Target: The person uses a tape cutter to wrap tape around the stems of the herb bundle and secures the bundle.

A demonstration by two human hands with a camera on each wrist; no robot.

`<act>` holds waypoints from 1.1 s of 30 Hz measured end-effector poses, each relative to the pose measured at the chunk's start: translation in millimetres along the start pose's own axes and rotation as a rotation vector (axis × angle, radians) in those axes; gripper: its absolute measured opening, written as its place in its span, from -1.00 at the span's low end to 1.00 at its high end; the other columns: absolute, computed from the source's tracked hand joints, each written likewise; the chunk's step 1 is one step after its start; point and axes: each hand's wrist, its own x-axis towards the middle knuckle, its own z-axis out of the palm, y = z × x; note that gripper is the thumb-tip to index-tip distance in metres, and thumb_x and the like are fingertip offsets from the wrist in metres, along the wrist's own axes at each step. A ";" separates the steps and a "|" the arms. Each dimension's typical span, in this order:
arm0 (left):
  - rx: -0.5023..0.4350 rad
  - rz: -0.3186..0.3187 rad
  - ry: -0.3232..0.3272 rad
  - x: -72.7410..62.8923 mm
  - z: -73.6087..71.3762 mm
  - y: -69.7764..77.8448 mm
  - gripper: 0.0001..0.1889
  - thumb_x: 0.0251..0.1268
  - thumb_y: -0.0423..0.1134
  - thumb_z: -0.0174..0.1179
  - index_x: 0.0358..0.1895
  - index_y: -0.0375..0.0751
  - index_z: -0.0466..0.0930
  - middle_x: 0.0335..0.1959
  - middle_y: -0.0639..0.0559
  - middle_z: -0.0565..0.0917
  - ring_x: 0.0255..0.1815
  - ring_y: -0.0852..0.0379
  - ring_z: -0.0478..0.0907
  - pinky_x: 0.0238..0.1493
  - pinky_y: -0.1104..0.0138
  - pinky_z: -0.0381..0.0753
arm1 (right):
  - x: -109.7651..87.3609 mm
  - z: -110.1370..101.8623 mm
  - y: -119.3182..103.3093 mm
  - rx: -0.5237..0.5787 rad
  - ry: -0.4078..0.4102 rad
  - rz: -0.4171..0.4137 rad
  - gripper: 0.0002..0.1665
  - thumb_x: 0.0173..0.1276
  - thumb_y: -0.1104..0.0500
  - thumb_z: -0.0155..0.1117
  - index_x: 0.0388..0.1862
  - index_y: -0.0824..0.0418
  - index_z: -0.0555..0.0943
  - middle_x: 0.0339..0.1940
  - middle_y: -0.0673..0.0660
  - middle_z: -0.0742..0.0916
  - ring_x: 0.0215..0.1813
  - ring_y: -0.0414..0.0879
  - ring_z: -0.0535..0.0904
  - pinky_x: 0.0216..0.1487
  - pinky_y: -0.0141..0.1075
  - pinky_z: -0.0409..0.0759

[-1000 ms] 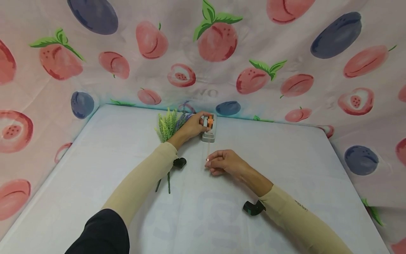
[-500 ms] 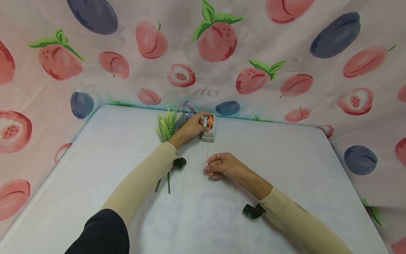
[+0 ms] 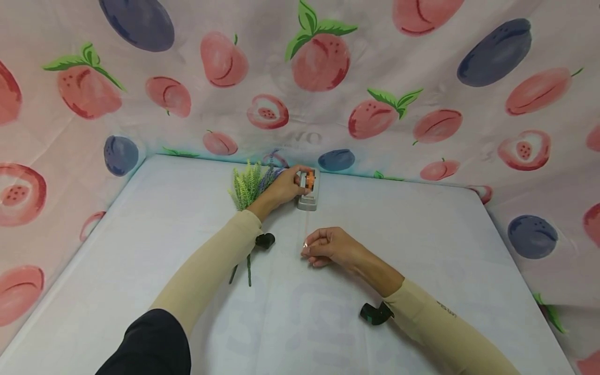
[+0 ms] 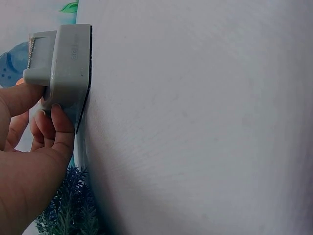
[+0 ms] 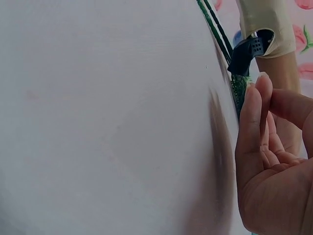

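In the head view, a grey tape dispenser (image 3: 307,204) with an orange core stands near the table's back edge. My left hand (image 3: 284,186) grips it from the left side. The left wrist view shows the dispenser (image 4: 73,63) up close, its toothed cutter visible and the fingertips of my left hand (image 4: 39,161) against its lower end. A faint strip of clear tape (image 3: 307,223) runs from the dispenser toward me. My right hand (image 3: 334,247) pinches the shiny end of this strip between thumb and fingers. In the right wrist view my right hand (image 5: 274,166) keeps its fingertips pressed together.
Artificial flower stems (image 3: 247,187), yellow-green and purple, lie under my left forearm. Black wrist cameras (image 3: 375,313) stick out from both sleeves. A fruit-print cloth (image 3: 323,109) hangs behind the white table (image 3: 422,229).
My right hand has moved a little toward me and slightly left, drawing the tape strip longer, and has then nearly stopped. My left hand and the dispenser have stayed in place.
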 end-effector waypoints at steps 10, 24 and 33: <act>0.002 0.011 -0.003 -1.2 0.5 0.9 -0.39 0.30 -0.38 0.37 0.40 0.05 0.47 -0.35 -0.05 0.43 -0.43 0.07 0.26 -0.33 0.24 0.28 | -3.4 -1.5 -3.0 -0.016 -0.010 0.001 -0.76 0.39 0.37 0.31 -0.01 0.43 0.54 -0.21 0.20 0.81 -0.30 -0.15 0.73 -0.20 -0.29 0.73; 0.006 0.005 -0.006 -2.3 -0.1 1.9 -0.39 0.31 -0.37 0.38 0.41 0.03 0.47 -0.35 -0.05 0.44 -0.43 0.07 0.27 -0.35 0.25 0.28 | -5.6 2.2 -0.1 -0.034 -0.026 0.027 -0.80 0.37 0.35 0.34 -0.08 0.39 0.57 -0.23 0.21 0.81 -0.34 -0.15 0.72 -0.21 -0.27 0.73; 0.010 -0.003 -0.003 -1.1 -0.4 1.0 -0.39 0.31 -0.37 0.37 0.41 0.05 0.46 -0.34 -0.06 0.45 -0.43 0.08 0.27 -0.36 0.26 0.28 | -8.7 5.0 1.7 -0.053 -0.036 0.018 -0.80 0.37 0.36 0.34 -0.08 0.40 0.57 -0.23 0.23 0.81 -0.33 -0.14 0.72 -0.18 -0.24 0.74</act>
